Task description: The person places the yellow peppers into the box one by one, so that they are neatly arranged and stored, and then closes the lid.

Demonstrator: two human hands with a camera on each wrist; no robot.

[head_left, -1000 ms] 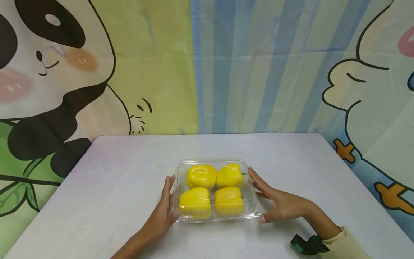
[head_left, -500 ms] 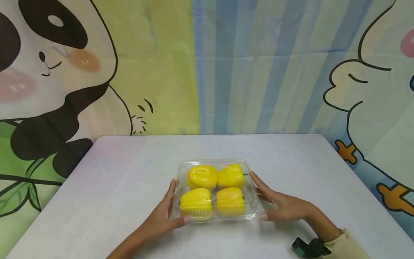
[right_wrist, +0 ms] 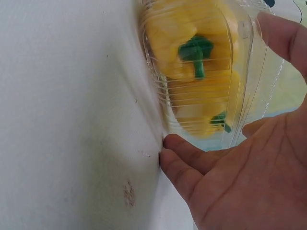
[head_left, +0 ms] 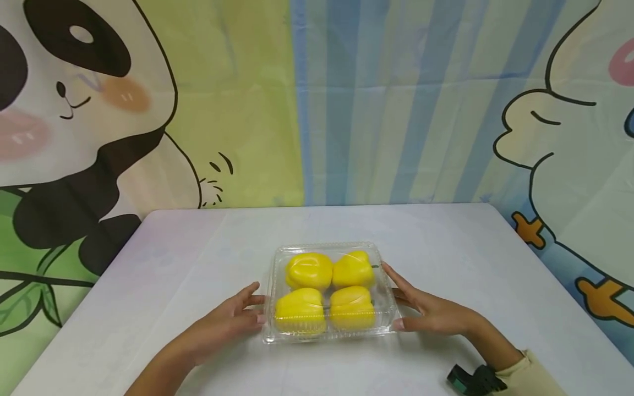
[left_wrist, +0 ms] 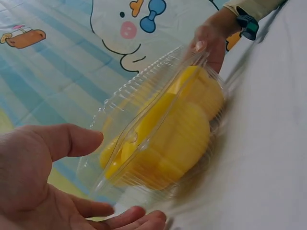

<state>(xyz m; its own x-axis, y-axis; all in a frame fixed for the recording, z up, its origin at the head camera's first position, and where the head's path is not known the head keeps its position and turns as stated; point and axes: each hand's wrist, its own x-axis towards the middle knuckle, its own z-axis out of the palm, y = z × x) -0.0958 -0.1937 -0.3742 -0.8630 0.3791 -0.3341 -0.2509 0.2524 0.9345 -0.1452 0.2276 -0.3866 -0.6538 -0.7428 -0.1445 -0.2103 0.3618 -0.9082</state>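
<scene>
A clear plastic clamshell box (head_left: pixel 327 336) lies on the table with its lid down. Several yellow bell peppers (head_left: pixel 309 271) show through it; green stems (right_wrist: pixel 196 50) are visible in the right wrist view. At the box's left side my left hand (head_left: pixel 223 322) holds nothing, its thumb and fingers spread. The left wrist view shows a gap between that thumb and the lid. My right hand (head_left: pixel 436 311) is at the opposite side, fingers along the wall and thumb by the near right corner. Its lower fingers rest on the table.
The box stands near the middle of a white table (head_left: pixel 198 247). Behind the table hangs a printed curtain (head_left: pixel 371 110) with cartoon animals. A dark wrist device (head_left: pixel 475 379) sits by the right sleeve (head_left: pixel 532 377).
Half a second ago my left thumb was on the box's near edge; now the left hand has drawn back to the left, off that edge. The right hand and the box have barely moved.
</scene>
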